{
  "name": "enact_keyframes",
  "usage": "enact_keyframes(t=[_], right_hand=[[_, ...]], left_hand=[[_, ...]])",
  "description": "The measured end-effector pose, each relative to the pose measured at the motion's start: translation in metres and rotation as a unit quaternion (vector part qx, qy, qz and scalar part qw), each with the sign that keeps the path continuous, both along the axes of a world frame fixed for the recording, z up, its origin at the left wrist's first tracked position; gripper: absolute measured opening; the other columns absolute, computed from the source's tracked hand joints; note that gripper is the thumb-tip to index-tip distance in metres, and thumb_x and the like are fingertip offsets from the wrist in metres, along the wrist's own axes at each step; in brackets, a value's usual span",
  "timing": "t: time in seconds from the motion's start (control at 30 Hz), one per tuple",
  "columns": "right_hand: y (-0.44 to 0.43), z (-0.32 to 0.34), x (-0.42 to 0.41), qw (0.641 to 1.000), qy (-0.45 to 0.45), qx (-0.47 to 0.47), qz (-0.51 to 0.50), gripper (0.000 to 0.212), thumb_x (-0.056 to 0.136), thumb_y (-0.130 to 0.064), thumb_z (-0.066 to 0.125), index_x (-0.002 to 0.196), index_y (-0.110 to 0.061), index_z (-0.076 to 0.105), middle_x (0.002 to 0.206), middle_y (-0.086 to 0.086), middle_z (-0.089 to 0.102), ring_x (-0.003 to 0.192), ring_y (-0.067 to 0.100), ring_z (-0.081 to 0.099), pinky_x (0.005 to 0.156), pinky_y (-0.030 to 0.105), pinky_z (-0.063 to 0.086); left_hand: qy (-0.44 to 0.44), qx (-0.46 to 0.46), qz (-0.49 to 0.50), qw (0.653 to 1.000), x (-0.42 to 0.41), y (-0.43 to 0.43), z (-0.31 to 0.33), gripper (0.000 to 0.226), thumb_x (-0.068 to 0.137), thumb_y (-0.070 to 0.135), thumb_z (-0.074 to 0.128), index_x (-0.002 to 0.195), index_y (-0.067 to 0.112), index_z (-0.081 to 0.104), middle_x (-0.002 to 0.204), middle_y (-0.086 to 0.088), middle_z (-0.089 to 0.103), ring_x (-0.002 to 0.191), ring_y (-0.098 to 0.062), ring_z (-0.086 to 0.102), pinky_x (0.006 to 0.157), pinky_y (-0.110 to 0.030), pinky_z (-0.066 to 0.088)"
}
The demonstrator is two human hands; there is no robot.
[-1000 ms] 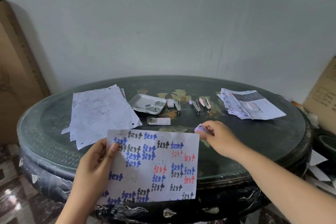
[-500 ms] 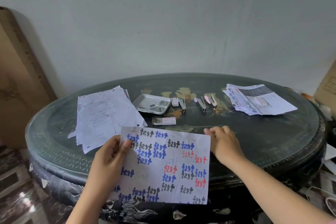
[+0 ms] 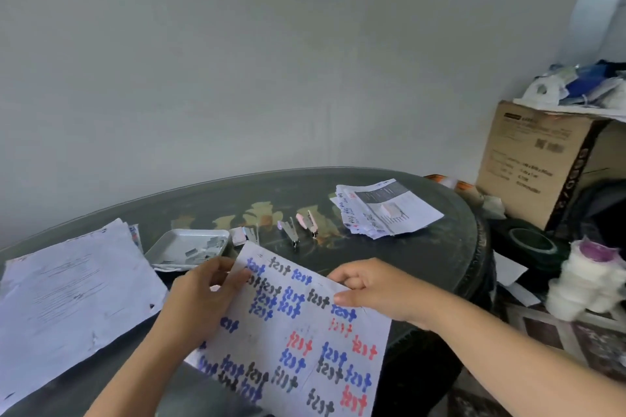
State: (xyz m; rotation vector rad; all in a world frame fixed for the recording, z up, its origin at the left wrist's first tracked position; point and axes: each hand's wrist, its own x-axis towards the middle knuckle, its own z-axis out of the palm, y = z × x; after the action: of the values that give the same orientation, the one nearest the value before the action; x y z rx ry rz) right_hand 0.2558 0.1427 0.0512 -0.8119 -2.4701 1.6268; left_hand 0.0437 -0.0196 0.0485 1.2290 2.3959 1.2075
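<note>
A white sheet covered with "test" written in blue, black and red is held over the near edge of the dark round table. My left hand grips its left edge, thumb on top. My right hand pinches its upper right edge with the fingers curled. The sheet tilts, its right side lower.
A stack of printed papers lies at the left. A white tray holds staples. Two small staplers lie mid-table and another paper pile at the back right. A cardboard box and tape rolls stand to the right.
My right hand moved from the table beside the sheet onto its upper right edge and took hold. The view swung right and the sheet now tilts.
</note>
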Motion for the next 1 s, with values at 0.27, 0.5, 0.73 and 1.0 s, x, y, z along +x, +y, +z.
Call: enact_keyframes(t=[0.27, 0.5, 0.73, 1.0], right_hand=[[0.122, -0.002, 0.080, 0.967, 0.007, 0.017, -0.256, 0.011, 0.094, -0.018, 0.059, 0.102, -0.019, 0.067, 0.099, 0.002, 0.073, 0.088, 0.018, 0.071, 0.085, 0.040, 0.057], [0.239, -0.006, 0.101, 0.913, 0.017, 0.069, -0.401, 0.020, 0.097, -0.018, 0.053, 0.115, -0.017, 0.061, 0.099, 0.003, 0.068, 0.081, 0.018, 0.068, 0.074, 0.035, 0.057], [0.315, -0.030, 0.080, 0.903, -0.045, 0.179, -0.389, 0.021, 0.097, -0.018, 0.053, 0.117, -0.017, 0.059, 0.088, -0.002, 0.062, 0.068, 0.012, 0.063, 0.053, 0.021, 0.048], [0.348, -0.053, 0.049, 0.891, -0.124, 0.257, -0.352, 0.011, 0.093, -0.021, 0.056, 0.096, -0.013, 0.064, 0.086, 0.007, 0.067, 0.072, 0.021, 0.065, 0.055, 0.026, 0.042]], left_hand=[[0.053, -0.005, -0.072, 0.996, 0.045, 0.147, -0.017, 0.031, 0.093, 0.028, 0.058, 0.121, 0.018, 0.057, 0.119, 0.003, 0.064, 0.098, -0.012, 0.060, 0.081, -0.018, 0.043], [0.106, -0.101, -0.150, 0.978, 0.073, 0.269, -0.042, 0.050, 0.092, 0.034, 0.058, 0.137, 0.018, 0.045, 0.142, -0.001, 0.047, 0.125, -0.018, 0.049, 0.102, -0.025, 0.034], [0.134, -0.185, -0.183, 0.956, 0.083, 0.369, -0.051, 0.063, 0.093, 0.038, 0.056, 0.146, 0.016, 0.029, 0.147, -0.008, 0.036, 0.133, -0.026, 0.037, 0.107, -0.037, 0.034], [0.157, -0.213, -0.167, 0.950, 0.079, 0.406, -0.071, 0.059, 0.094, 0.037, 0.054, 0.143, 0.013, 0.032, 0.147, -0.007, 0.036, 0.133, -0.026, 0.037, 0.105, -0.037, 0.035]])
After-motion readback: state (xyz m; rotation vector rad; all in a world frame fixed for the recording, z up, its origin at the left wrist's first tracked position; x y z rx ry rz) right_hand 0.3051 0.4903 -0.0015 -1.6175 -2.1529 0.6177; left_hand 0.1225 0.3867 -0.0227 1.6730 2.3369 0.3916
